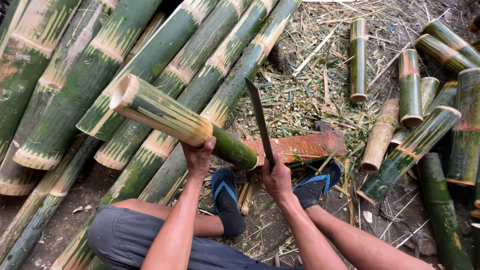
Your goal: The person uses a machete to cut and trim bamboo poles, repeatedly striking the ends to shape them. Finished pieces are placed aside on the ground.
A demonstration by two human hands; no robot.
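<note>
Outdoor dirt ground (pixel 75 210) littered with bamboo shavings (pixel 305 95); long green bamboo poles (pixel 165 55) stacked at left, cut bamboo sections (pixel 410 85) piled at right. Person squats, feet in blue-strapped sandals (pixel 227 200). Left hand (pixel 198 159) wrapped around a short bamboo section (pixel 175 120), fingers closed under its pale node, holding it tilted with the open cut end up-left and the green lower end resting on a reddish wooden block (pixel 305 146). Right hand (pixel 277 180) fisted tight on the handle of a machete (pixel 260 120), blade pointing up and away, just beside the section's lower end. Risks as I read them: blade sits near the left hand and both feet, so a glancing stroke off the round, smooth culm could skid toward fingers or toes; section is braced by one hand only, so it could roll or kick off the block on impact; loose shavings underfoot make the squat less stable; split edges could splinter into the palm
</note>
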